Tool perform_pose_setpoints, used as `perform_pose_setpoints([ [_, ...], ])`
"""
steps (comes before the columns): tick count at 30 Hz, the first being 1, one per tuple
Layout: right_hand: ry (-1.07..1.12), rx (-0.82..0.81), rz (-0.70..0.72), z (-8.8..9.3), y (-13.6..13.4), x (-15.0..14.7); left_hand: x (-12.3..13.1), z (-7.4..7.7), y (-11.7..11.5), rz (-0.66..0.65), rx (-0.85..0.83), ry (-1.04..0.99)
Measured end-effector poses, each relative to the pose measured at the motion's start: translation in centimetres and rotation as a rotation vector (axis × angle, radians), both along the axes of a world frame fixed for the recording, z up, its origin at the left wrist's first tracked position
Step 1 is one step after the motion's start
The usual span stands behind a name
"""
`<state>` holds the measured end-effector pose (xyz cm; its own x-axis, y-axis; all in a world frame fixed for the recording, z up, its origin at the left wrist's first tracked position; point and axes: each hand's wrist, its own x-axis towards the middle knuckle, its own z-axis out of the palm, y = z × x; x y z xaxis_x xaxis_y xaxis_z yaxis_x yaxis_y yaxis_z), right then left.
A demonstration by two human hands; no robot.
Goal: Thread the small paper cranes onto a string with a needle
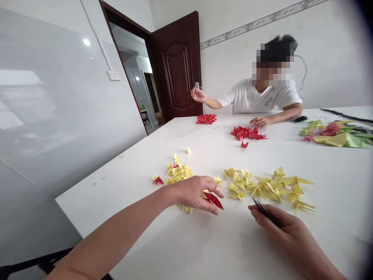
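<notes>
My left hand (201, 192) is over the near edge of a pile of yellow folded paper pieces (180, 173), its fingers apart around a red paper piece (214, 200); whether the fingers touch it is unclear. My right hand (279, 223) is closed around dark tweezers (264, 210), whose tips point up and left toward a second group of yellow paper cranes (271, 186). A small red piece (157, 180) lies at the left of the first pile.
Across the white table (140, 163) sits a person (262, 93) with one hand raised. Red cranes (247, 133) and a red cluster (206, 119) lie before them. Larger colored paper shapes (338, 134) lie at the right. A door (179, 66) stands behind.
</notes>
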<state>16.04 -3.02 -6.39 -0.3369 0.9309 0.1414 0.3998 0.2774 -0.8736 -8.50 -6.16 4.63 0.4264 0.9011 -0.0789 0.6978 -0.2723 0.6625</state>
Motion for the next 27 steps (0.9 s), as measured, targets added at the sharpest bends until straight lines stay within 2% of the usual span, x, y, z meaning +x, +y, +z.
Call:
perform_pose_setpoints([
  [2, -0.022, -0.008, 0.006, -0.4, 0.3, 0.2, -1.1, 0.0, 0.9, 0.079, 0.114, 0.102],
  [4, -0.031, -0.006, -0.001, -0.6, 0.4, 0.3, -3.8, 0.1, 2.6, 0.345, 0.259, 0.251],
  [5, -0.031, -0.001, -0.01, -0.6, 0.4, 0.3, -5.3, 0.1, 3.5, 0.424, 0.274, 0.294],
  [8, -0.028, 0.025, -0.038, -0.6, 0.4, 0.4, -9.2, -0.6, 5.5, 0.509, 0.249, 0.373],
  [12, -0.013, 0.014, -0.039, -1.0, 0.7, 0.5, -11.0, -2.4, 6.6, 0.521, 0.237, 0.397],
  [14, -0.014, -0.054, -0.065, -1.1, 0.7, 0.5, -11.2, -2.9, 6.8, 0.532, 0.248, 0.385],
  [16, -0.031, -0.13, -0.089, -1.0, 0.6, 0.4, -11.5, -2.7, 6.8, 0.55, 0.267, 0.359],
  [19, -0.074, -0.146, -0.113, -0.7, 0.3, 0.3, -11.3, -1.4, 6.1, 0.581, 0.322, 0.29],
  [22, -0.094, -0.103, -0.127, -0.9, 0.3, 0.5, -9.2, 0.0, 4.4, 0.57, 0.375, 0.192],
  [25, -0.091, -0.088, -0.124, -1.6, 0.5, 0.9, -5.8, 0.7, 2.3, 0.396, 0.278, -0.045],
  [27, -0.102, -0.077, -0.141, -1.9, 0.6, 1.1, -4.3, 0.8, 1.1, 0.264, 0.15, -0.059],
])
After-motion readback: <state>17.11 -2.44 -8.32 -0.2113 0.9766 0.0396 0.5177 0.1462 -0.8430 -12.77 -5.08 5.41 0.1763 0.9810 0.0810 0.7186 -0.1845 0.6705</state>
